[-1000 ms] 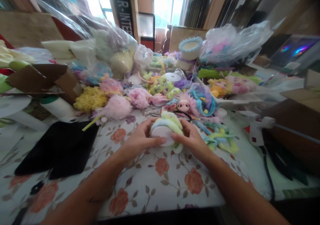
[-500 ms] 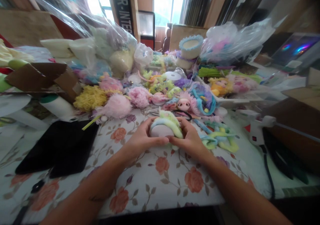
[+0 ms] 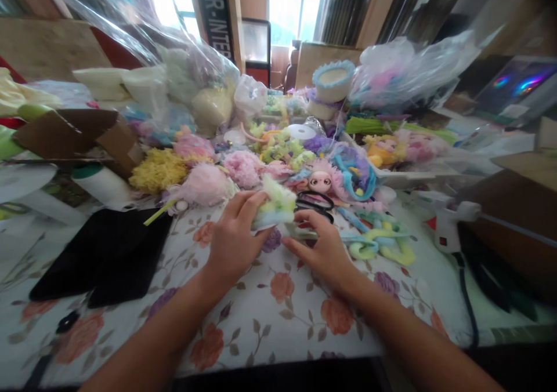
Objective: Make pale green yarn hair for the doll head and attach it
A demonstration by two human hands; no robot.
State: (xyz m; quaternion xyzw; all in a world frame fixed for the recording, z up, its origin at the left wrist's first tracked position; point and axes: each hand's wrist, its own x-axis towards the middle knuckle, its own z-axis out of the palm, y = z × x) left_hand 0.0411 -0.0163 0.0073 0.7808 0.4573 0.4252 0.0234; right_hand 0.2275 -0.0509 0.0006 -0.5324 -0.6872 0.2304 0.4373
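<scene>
My left hand is closed round a fluffy piece in pale green, yellow and light blue, held tilted above the flowered cloth. Just right of it, my right hand has its thumb and fingers apart, its fingertips near the piece's lower right side, with nothing gripped between them. Black-handled scissors lie right behind my right hand. Beyond them rests a doll head with pink hair. Blue and yellow-green fuzzy strips lie to the right.
Pink pompoms and a yellow fluffy bundle stand behind on the left. A black flat object lies at left. A white glue gun with a cord and a cardboard box are at right.
My right hand has let go of the piece and moved slightly down and right. My left hand has turned the piece and tilted it, so its pale round face no longer shows.
</scene>
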